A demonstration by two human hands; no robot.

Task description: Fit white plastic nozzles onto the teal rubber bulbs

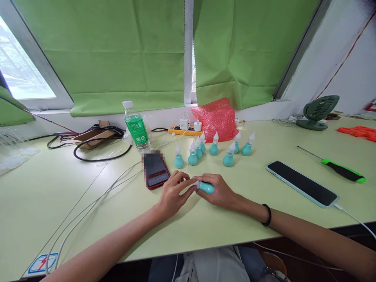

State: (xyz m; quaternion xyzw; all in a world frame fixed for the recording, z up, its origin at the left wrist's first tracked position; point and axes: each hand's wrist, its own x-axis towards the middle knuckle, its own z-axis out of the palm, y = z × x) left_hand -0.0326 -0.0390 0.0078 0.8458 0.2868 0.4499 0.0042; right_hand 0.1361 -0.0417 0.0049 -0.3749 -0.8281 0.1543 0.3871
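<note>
My right hand (219,190) is wrapped round a teal bulb nasal aspirator (206,188) lying sideways just above the table. At the bulb's clear tip, the thumb and forefinger of my left hand (175,190) pinch together from the left. Those fingertips partly cover the tip. Behind my hands stand several more bulb aspirators of the same teal colour with pale pointed tips, among them a front left aspirator (179,157) and a front right aspirator (228,155). A red-cased phone (155,170) lies close beyond my left hand.
A water bottle (137,129), an orange power strip (185,131) and a red bubble-wrap bag (216,121) are at the back. To the right lie a charging phone (302,183), a screwdriver (340,168) and a small fan (319,111). White cables (96,201) cross the left side.
</note>
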